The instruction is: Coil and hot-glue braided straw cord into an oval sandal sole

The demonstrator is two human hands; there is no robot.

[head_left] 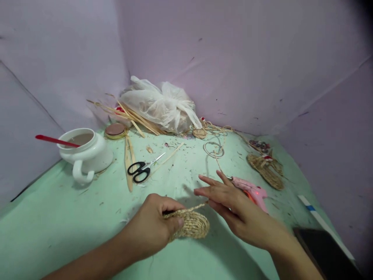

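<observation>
My left hand (157,225) is closed around one end of a flat, oval coil of braided straw (194,225), thumb on top. The coil looks like a small sole, and its held end is covered by my fingers. From its upper edge a thin braided straw cord (198,207) runs across to my right hand (233,206). There the cord passes in at the thumb, with the other fingers stretched out and apart. It comes out beyond the fingertips toward a pale ring on the table. Just behind my right hand lies a pink glue gun (250,188), its small red light lit.
Black-handled scissors (142,169) and straw strips (128,167) lie left of centre. A white pot (84,151) holds cloudy liquid and a red stick. At the back sits a white plastic bag (163,103). A straw slipper (266,169) and a dark phone-like slab (323,252) are at right.
</observation>
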